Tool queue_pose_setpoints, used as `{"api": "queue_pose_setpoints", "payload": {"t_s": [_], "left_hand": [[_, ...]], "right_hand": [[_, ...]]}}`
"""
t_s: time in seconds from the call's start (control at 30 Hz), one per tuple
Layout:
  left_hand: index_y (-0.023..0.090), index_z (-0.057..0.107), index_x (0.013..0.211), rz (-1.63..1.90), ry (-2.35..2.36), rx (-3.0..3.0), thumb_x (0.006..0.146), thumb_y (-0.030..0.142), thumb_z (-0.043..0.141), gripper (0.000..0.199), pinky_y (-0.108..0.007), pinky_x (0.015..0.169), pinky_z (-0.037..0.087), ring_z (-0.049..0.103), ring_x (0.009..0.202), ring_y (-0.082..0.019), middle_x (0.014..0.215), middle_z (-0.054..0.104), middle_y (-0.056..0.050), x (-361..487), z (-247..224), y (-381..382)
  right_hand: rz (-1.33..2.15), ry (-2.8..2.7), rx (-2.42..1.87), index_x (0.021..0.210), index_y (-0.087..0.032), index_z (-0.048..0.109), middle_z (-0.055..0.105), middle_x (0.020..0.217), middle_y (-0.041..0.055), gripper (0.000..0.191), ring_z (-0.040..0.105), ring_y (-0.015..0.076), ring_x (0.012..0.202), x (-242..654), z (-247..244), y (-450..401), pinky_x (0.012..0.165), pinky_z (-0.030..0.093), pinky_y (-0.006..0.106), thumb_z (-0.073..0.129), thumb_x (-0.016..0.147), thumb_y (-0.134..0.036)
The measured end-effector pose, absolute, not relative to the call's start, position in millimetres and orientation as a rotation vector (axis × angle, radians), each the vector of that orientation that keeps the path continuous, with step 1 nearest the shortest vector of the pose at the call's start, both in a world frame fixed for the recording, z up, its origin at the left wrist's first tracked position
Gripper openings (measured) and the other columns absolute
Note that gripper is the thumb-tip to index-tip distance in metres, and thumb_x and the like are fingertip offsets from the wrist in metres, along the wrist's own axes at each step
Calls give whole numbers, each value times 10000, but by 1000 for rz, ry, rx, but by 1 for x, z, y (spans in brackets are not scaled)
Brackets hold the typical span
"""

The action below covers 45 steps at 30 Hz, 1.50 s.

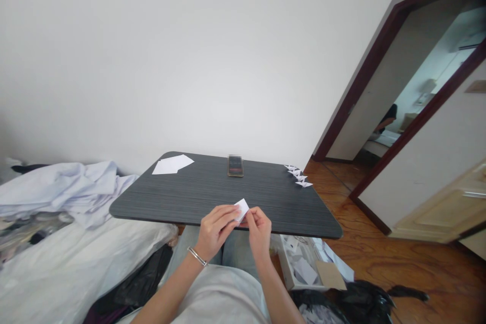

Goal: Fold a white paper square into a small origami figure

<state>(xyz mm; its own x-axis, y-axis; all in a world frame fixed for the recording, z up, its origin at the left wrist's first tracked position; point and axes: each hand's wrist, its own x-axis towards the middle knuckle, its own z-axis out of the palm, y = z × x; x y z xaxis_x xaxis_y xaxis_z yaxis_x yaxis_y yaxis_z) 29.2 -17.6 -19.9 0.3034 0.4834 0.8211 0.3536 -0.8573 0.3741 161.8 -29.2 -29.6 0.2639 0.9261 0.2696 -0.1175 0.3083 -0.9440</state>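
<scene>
My left hand (215, 230), with a silver bangle (197, 256) on its wrist, and my right hand (260, 230) pinch a small folded piece of white paper (241, 210) between them. They hold it just over the near edge of a dark grey wood-grain table (212, 197). On the far side of the table lie loose white paper sheets (172, 164) and a phone (235, 165) with a blurred screen. Several small folded white paper figures (298, 175) line the table's right edge, well away from both hands.
An open cardboard box (299, 266) holding white paper scraps sits on the floor below the table's near right edge, beside black plastic (360, 304). White cloth and clothing (64, 192) are heaped to the left. A wooden floor and doorway lie to the right.
</scene>
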Motion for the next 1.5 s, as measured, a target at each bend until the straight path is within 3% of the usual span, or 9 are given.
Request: {"api": "queue_pose_setpoints", "payload": {"t_s": [0.13,0.3,0.5,0.6,0.7,0.9,1.2,1.5], "left_hand": [[193,577,1026,1590,873,2356,711,212,621,318,-370,824,457,548,958,-215,1026,620,-95,29,-19,-17],[192,552,1048,1493,998,2071,757,165,540,292,-304,735,487,551,946,-192,1065,585,-88,32,-21,-13],[164,604,906,1401,1030,1774,745,135,514,187,-250,653,483,594,782,-156,899,629,-56,36,-24,-7],[160,621,863,1421,1040,1748,731,135,521,167,-239,640,476,591,784,-156,879,633,-52,35,-24,-7],[163,629,850,1429,1039,1757,723,116,511,180,-233,633,476,590,793,-155,881,631,-51,35,-26,-7],[158,625,808,1475,1100,1726,696,111,526,157,-258,630,493,606,746,-157,852,649,-49,35,-31,-4],[140,625,725,1525,1143,1662,686,158,569,71,-273,610,506,627,723,-169,828,668,-62,34,-31,-4],[157,649,763,1534,1149,1775,713,105,524,145,-269,648,504,616,803,-166,867,663,-60,34,-26,-7]], "right_hand": [[927,-994,-978,627,-168,515,583,547,-14,206,570,131,508,163,-28,-28,467,487,223,537,749,-332],[997,-943,-960,623,-168,526,588,531,-20,196,567,125,478,161,-29,-28,459,479,221,559,732,-328],[1069,-957,-953,643,-165,528,601,515,-14,204,575,130,476,158,-32,-27,454,477,220,577,714,-349],[1073,-971,-945,788,-167,532,605,522,-24,192,576,128,477,157,-34,-25,455,485,220,597,700,-326],[1041,-992,-940,944,-174,512,612,536,-31,302,589,137,499,156,-37,-24,474,503,232,609,689,-302],[1000,-1079,-1004,855,-146,560,675,679,36,217,640,173,620,156,-42,-24,524,520,255,583,714,-309],[980,-1117,-1052,820,-144,563,679,658,43,207,648,187,612,155,-42,-25,530,527,281,591,703,-312],[1007,-1122,-1041,790,-148,532,679,653,42,175,643,177,591,154,-43,-23,512,511,262,605,681,-263]]}}
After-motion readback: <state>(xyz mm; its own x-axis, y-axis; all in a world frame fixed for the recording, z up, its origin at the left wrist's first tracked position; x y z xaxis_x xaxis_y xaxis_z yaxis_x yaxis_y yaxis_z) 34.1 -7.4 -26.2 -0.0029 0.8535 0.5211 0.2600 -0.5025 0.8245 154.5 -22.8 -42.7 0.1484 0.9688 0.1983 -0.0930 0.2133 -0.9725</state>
